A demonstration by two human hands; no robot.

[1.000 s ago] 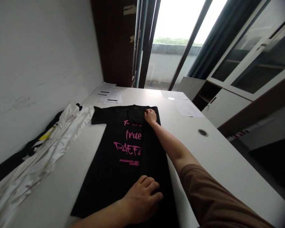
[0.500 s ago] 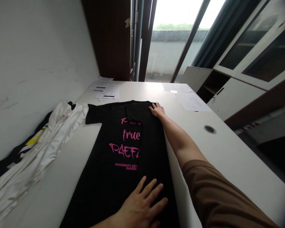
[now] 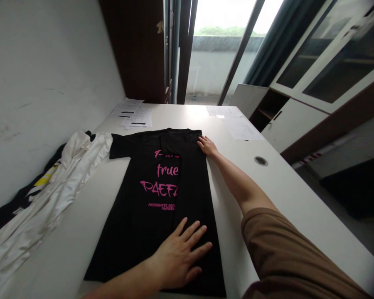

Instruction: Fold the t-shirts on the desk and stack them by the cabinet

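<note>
A black T-shirt (image 3: 137, 232) with pink lettering lies flat on the white table (image 3: 249, 216). Its right side is folded inward over part of the print, while the left sleeve still sticks out. My left hand (image 3: 182, 255) rests palm down, fingers spread, on the folded part near the hem. Farther off, my right hand (image 3: 207, 145) is at the shirt's upper right edge, with its fingertips touching the fabric and its fingers stretched out.
White and black clothes (image 3: 65, 182) lie along the wall on the left. Paper sheets (image 3: 137, 116) are at the far left corner, and more papers (image 3: 241, 128) at the far right. A round cable hole (image 3: 261, 161) sits in the tabletop on the right.
The view has shifted, so more of the shirt's hem shows. My right hand has slid slightly off the shoulder toward the outer edge. My left hand stays on the folded fabric.
</note>
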